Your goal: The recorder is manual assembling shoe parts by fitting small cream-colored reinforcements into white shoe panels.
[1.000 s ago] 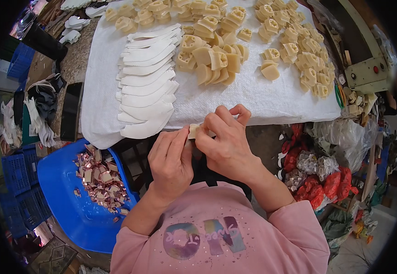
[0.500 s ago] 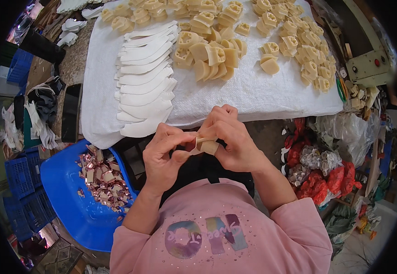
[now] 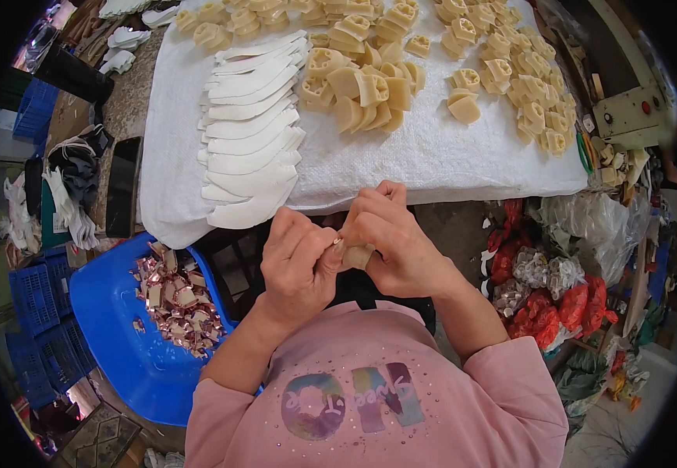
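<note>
Since a second ago both hands have pulled back off the desk [image 3: 432,168] edge toward the chest; left hand [image 3: 298,261] and right hand [image 3: 397,246] both grip closed on one tan piece [image 3: 356,256]; looks like peeling underway, scrap tub [image 3: 112,327] just left.

Both forearms coming up from lower edge, bare below pink sleeves, converging in front of chest. Left hand [image 3: 295,261] curling, back facing camera, fingers [image 3: 324,251] bending inward toward right, tips pinching. Right hand [image 3: 397,242] arching over from opposite side, knuckles raised, fingers folding down and in. Hands touching at fingertips, wrists angling toward each other.
</note>
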{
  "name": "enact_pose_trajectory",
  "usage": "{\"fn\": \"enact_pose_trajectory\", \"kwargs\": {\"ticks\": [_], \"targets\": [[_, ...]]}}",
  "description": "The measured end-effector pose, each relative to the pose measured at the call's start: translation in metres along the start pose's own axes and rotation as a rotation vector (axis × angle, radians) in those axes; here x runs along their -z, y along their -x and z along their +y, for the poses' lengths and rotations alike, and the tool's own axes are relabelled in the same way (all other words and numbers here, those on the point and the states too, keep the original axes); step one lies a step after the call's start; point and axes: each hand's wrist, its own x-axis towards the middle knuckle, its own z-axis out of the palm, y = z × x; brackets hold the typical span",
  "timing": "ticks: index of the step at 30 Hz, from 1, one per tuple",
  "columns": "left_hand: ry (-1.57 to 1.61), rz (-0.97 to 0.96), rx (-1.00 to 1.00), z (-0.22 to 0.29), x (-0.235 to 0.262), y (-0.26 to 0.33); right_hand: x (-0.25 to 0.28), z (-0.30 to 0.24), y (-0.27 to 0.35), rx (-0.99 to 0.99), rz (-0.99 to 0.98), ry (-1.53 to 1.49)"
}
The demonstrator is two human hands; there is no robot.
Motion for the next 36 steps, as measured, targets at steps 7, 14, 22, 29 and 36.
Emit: {"fn": "enact_pose_trajectory", "kwargs": {"ticks": [7, 14, 22, 29, 36], "targets": [[0.13, -0.027, 0.096, 0.0, 0.001, 0.002, -0.002, 0.002, 0.0, 0.051, 0.104, -0.051], [-0.034, 0.151, -0.037, -0.013, 0.012, 0.008, 0.001, -0.012, -0.005, 0.154, 0.197, 0.135], [0.18, 0.228, 0.072, 0.001, 0.007, 0.007, -0.022, -0.003, 0.026, -0.529, 0.313, -0.849], [0.333, 0.09, 0.006, 0.004, -0.004, 0.012, -0.023, -0.012, 0.031, -0.547, 0.511, -1.028], [-0.062, 0.023, -0.168, 0.004, -0.013, 0.005, -0.02, -0.019, 0.026, -0.56, 0.468, -1.03]]}}
